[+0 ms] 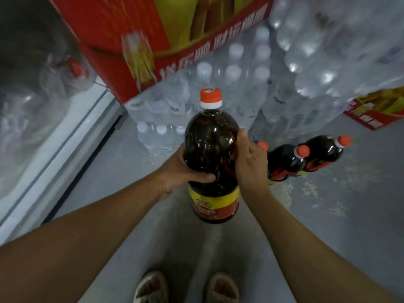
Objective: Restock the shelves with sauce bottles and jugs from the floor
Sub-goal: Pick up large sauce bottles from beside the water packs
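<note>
Jug (213,149) of dark sauce, upright above the floor (328,215), w/ both hands clamped on it. Left hand (185,167) is wrapping the lower body, thumb across the front; right hand (251,162) is gripping the shoulder by the handle. Risk: smooth, heavy plastic is liable to slip, esp. if one hand is letting go. At right, spare sauce bottles (306,158) are lying near the feet, so a careless step could knock them rolling.

head-worn view, looking steeply down, close over floor (328,215)
</note>
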